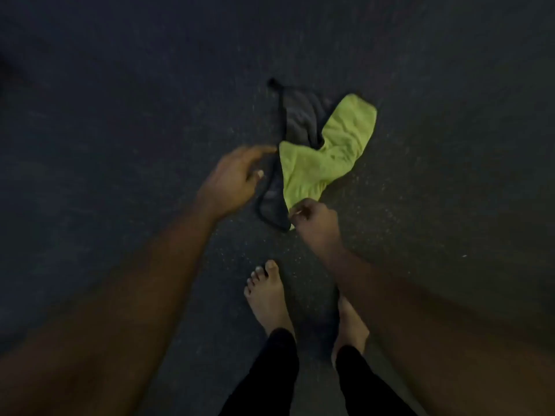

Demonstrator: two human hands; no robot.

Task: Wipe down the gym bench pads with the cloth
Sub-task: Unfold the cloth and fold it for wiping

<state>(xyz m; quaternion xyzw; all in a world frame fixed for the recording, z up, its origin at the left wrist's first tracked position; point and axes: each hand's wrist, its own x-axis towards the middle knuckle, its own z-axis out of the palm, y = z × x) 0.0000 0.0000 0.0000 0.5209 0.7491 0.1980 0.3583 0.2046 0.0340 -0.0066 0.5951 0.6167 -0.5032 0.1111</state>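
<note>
- Altogether, two cloths lie on the dark speckled floor (450,145): a crumpled yellow-green cloth (324,157) overlapping a dark grey cloth (300,118) with black edging.
- The right hand (315,220) pinches the yellow-green cloth's near corner; the rest of the cloth spreads away from the grip along the floor.
- The left hand (234,181) reaches forward, fingers loosely spread, just beside the grey cloth's edging; whether it touches cannot be told.
- Two bare feet, the left foot (267,295) and the right foot (351,325), stand nearer the camera.
</note>
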